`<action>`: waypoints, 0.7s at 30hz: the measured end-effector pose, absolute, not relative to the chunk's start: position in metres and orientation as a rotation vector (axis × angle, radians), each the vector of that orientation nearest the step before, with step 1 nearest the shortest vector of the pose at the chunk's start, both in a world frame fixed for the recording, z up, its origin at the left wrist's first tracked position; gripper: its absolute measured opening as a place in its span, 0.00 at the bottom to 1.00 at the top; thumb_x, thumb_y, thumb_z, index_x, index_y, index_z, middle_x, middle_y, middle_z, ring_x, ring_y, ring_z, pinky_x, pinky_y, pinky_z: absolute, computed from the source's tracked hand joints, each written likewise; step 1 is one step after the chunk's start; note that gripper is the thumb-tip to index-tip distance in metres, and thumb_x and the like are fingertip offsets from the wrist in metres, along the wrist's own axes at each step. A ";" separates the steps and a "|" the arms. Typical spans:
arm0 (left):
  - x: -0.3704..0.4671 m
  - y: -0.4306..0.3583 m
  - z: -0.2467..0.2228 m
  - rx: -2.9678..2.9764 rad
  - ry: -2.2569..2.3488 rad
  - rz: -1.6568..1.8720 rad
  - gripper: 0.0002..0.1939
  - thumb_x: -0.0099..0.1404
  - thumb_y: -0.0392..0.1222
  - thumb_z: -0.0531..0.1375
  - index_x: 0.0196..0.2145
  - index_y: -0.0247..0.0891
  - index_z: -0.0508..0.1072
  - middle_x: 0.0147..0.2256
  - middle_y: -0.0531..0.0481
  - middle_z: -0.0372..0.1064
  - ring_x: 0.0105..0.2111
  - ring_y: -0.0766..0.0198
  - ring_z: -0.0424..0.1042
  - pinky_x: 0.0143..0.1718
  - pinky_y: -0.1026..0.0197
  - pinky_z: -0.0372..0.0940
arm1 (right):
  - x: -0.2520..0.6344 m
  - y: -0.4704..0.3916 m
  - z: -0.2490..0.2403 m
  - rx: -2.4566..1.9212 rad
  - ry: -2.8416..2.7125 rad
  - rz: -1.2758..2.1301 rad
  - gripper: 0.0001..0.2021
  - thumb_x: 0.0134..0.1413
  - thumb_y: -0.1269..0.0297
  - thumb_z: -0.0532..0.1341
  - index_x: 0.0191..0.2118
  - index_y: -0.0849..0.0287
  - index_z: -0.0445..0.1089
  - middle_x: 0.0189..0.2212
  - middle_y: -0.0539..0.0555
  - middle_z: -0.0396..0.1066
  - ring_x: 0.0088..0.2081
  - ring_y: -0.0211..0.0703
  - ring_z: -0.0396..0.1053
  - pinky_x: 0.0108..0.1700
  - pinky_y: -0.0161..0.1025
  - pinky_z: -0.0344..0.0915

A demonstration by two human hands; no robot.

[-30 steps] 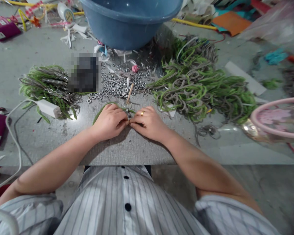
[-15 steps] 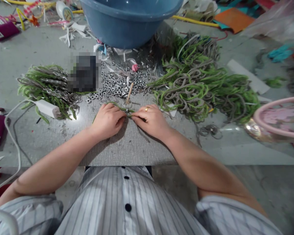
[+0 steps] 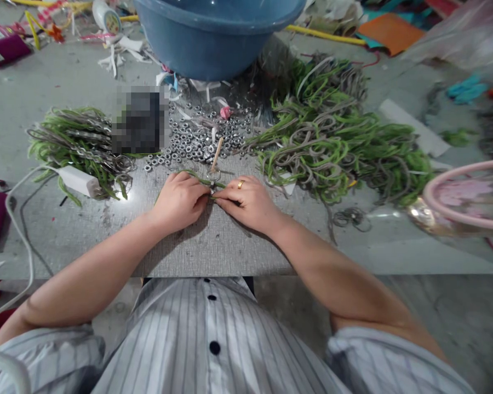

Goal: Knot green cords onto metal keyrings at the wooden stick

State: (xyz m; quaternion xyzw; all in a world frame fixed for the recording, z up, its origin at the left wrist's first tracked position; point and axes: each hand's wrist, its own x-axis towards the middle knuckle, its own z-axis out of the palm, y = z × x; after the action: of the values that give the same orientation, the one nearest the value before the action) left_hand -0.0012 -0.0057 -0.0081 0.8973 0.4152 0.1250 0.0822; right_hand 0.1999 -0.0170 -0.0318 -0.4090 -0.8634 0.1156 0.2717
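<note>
My left hand (image 3: 179, 200) is closed on a green and grey cord (image 3: 192, 174), part of which loops out above its fingers. Close beside it, my right hand (image 3: 250, 202), with a gold ring on one finger, pinches the same cord with thumb and fingertips. The fingertips of both hands nearly touch. Just above them a metal ring (image 3: 213, 175) lies by a small wooden stick (image 3: 217, 154) that stands up from the table. Many loose metal nuts (image 3: 181, 139) are spread behind the hands. The piece between the fingertips is too small to make out.
A blue basin (image 3: 219, 49) stands at the back. Green and grey cords (image 3: 324, 131) are heaped at the right, finished-looking bundles with metal chains (image 3: 74, 134) at the left. A white plug (image 3: 80, 181) with its cable lies left; a pink-rimmed container (image 3: 468, 197) is at far right.
My right hand has moved slightly left, and its fingertips are now closer to my left hand's. My left hand has hardly moved.
</note>
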 end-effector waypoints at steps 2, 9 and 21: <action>-0.001 -0.006 -0.009 2.686 1.242 0.389 0.12 0.66 0.38 0.53 0.34 0.36 0.77 0.30 0.46 0.74 0.35 0.55 0.68 0.37 0.54 0.56 | 0.200 -0.017 -0.032 -1.092 -2.326 0.320 0.12 0.62 0.60 0.58 0.37 0.55 0.79 0.29 0.53 0.75 0.34 0.45 0.67 0.40 0.43 0.59; -0.003 -0.005 -0.009 2.712 1.229 0.419 0.11 0.64 0.37 0.55 0.31 0.37 0.77 0.28 0.48 0.74 0.34 0.56 0.68 0.36 0.55 0.55 | 0.200 -0.016 -0.031 -1.132 -2.290 0.287 0.11 0.60 0.64 0.58 0.36 0.57 0.78 0.30 0.54 0.76 0.35 0.46 0.68 0.40 0.43 0.60; -0.002 -0.006 -0.009 2.690 1.275 0.394 0.11 0.65 0.38 0.54 0.31 0.36 0.76 0.30 0.47 0.74 0.35 0.55 0.68 0.36 0.55 0.55 | 0.198 -0.021 -0.024 -1.102 -2.329 0.198 0.09 0.58 0.65 0.58 0.31 0.55 0.76 0.27 0.52 0.75 0.34 0.44 0.67 0.40 0.43 0.57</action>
State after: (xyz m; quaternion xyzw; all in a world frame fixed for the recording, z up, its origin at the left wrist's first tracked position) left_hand -0.0022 -0.0063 -0.0093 0.8937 0.4235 0.1310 0.0693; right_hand 0.1980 -0.0211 -0.0235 -0.4099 -0.8666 0.0738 0.2750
